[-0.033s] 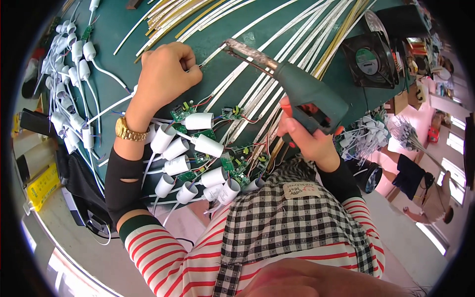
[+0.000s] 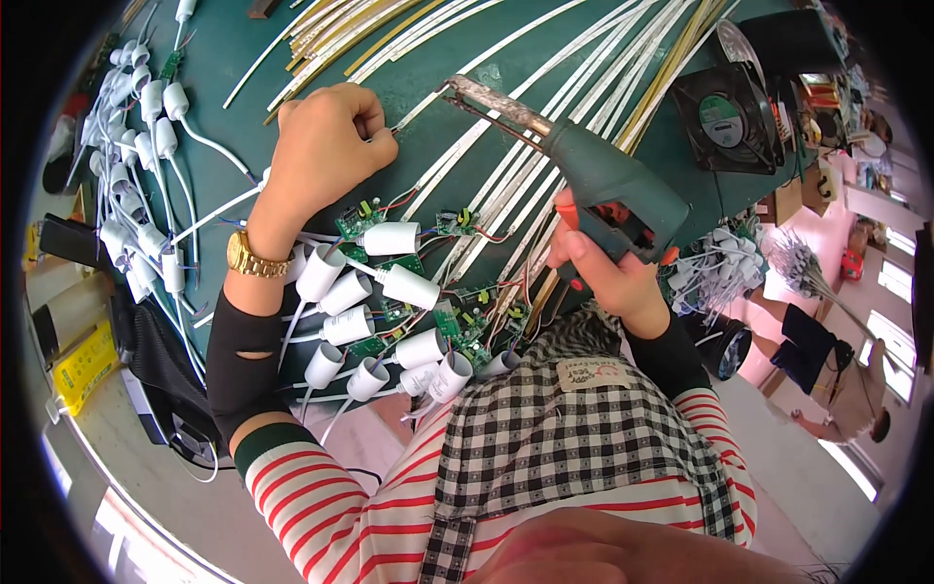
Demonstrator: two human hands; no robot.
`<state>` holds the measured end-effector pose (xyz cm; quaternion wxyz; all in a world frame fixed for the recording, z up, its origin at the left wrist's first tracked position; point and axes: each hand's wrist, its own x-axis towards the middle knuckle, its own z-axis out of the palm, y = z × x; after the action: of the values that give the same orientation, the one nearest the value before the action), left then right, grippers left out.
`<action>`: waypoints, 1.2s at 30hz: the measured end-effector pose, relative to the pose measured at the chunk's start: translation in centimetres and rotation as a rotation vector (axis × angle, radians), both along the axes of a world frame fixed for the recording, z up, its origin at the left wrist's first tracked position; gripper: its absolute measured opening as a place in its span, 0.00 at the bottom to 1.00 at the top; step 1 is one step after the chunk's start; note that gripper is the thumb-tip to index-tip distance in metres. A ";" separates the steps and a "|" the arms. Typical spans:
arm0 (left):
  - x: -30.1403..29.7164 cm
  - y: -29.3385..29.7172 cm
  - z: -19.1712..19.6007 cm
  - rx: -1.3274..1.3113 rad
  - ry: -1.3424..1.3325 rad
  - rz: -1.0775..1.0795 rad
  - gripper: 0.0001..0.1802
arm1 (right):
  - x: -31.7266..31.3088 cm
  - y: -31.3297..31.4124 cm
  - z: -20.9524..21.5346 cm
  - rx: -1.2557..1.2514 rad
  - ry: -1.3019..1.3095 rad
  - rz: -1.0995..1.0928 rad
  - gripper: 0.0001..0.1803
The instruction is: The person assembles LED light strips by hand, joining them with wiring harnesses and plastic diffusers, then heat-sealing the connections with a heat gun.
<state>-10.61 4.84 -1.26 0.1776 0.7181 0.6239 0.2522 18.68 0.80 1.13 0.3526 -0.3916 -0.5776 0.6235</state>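
My left hand (image 2: 331,146), with a gold watch on its wrist, is closed in a pinch at the near end of a white strip (image 2: 428,103). What its fingers hold is hidden. My right hand (image 2: 611,277) grips a dark green soldering gun (image 2: 618,180). Its discoloured metal tip (image 2: 486,100) points left, to the right of my left hand and above the strips. Between my forearms lie several white cylindrical lamp sockets (image 2: 409,285) with cables, and small green circuit boards (image 2: 455,222) whose thin wires run to strips.
More white sockets (image 2: 151,146) with cables lie at the left. Long white and yellow strips (image 2: 545,146) fan over the green tabletop (image 2: 229,63). A black fan (image 2: 722,119) stands at the right, near a bundle of grey-white parts (image 2: 718,268). Another person (image 2: 861,389) is at far right.
The soldering gun in my right hand has shifted very slightly to the right. My left hand and the things on the table look the same.
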 end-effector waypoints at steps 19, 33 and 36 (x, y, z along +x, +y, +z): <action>0.3 0.2 0.5 -0.129 -0.004 0.036 0.06 | 3.2 -1.2 0.0 -0.083 0.199 -0.090 0.16; 0.3 0.3 1.1 -0.218 0.010 0.038 0.06 | 8.8 -5.0 -2.0 0.027 0.460 -0.272 0.17; 0.1 0.5 1.0 -0.229 -0.002 0.021 0.07 | 9.4 -5.3 -2.4 0.054 0.420 -0.298 0.20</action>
<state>-10.56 5.30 -0.26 0.2566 0.6862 0.6559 0.1819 28.08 -4.46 -1.28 0.5632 -0.3248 -0.4442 0.6165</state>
